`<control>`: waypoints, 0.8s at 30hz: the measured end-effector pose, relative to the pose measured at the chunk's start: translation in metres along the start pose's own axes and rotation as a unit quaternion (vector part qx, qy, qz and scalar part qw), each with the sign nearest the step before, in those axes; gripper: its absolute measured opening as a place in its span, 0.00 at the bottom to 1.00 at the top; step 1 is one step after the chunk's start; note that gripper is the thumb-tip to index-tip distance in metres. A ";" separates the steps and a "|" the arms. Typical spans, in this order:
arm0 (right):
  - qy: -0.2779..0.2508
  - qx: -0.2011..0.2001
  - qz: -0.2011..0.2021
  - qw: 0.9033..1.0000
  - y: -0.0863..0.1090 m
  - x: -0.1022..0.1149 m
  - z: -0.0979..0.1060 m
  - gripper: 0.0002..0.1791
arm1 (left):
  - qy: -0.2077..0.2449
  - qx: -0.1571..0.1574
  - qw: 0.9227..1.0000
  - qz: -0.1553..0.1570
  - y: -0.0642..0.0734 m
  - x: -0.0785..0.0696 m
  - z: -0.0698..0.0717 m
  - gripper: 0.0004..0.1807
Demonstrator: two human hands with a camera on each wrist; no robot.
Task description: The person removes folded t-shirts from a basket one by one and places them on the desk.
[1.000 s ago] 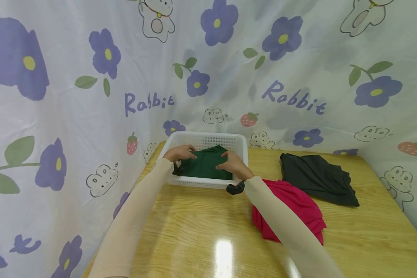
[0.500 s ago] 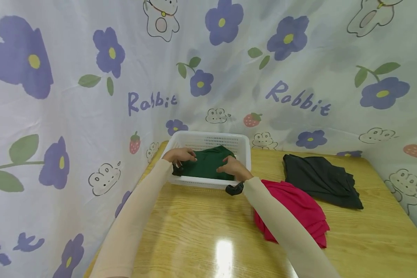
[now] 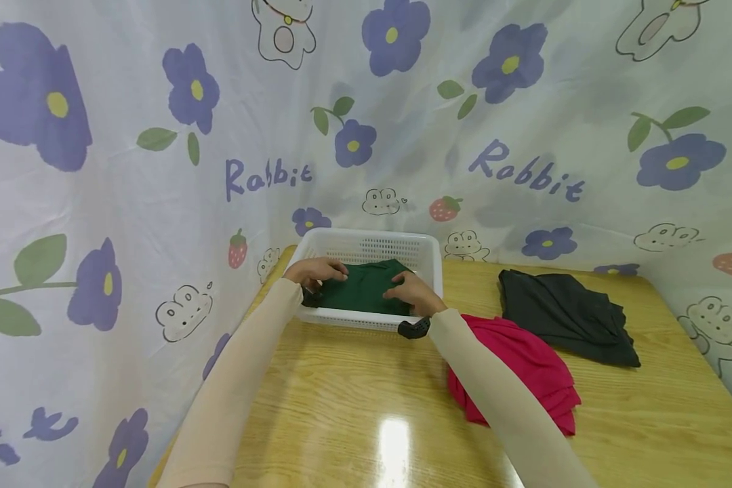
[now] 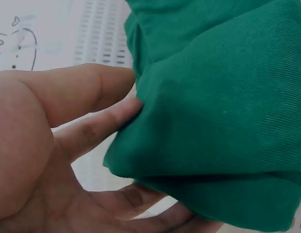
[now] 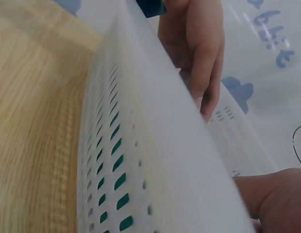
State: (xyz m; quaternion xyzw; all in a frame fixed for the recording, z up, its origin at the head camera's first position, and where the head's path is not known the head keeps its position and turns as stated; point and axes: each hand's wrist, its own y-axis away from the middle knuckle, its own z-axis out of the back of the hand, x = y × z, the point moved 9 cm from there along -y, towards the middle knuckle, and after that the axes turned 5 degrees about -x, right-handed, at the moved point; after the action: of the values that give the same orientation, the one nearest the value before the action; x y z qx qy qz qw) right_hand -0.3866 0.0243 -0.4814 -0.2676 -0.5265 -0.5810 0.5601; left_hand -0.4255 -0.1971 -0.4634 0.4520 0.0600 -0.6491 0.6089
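A folded dark green cloth (image 3: 366,285) lies in a white perforated plastic basket (image 3: 366,317) at the back of the table. My left hand (image 3: 317,271) is at the cloth's left end. In the left wrist view, its fingertips touch the edge of the cloth (image 4: 223,111), and the lower fingers lie partly hidden under it. My right hand (image 3: 415,293) reaches over the basket's right front corner to the cloth's right end, thumb and forefinger apart. The basket wall hides most of its fingers in the right wrist view.
Right of the basket, a red folded cloth (image 3: 524,366) lies partly under my right sleeve. A dark grey folded cloth (image 3: 564,315) sits farther back at the right. Behind the wooden table (image 3: 329,407) hangs a printed curtain (image 3: 402,169).
The green cloth has settled slightly lower in the basket. Both hands stay at its ends with only small finger movements. The head view has shifted a little.
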 end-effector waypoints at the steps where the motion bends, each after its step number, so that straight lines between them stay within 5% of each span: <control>1: 0.001 -0.007 0.004 1.000 0.000 0.001 0.001 0.30 | 0.004 0.000 1.000 0.002 0.000 0.000 0.000 0.24; 9: 0.043 -0.060 0.057 0.996 -0.002 0.008 0.007 0.26 | 0.019 -0.005 1.000 -0.013 0.004 -0.006 0.000 0.24; 24: 0.032 -0.075 0.138 0.987 0.009 0.031 0.023 0.21 | 0.071 -0.057 0.994 -0.061 0.018 -0.015 0.016 0.23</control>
State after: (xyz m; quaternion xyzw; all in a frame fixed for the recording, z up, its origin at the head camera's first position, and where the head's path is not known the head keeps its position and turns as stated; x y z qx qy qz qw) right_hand -0.3916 0.0352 -0.4435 -0.3602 -0.4214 -0.5440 0.6299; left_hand -0.4203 -0.2009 -0.4359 0.4573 0.1675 -0.6469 0.5868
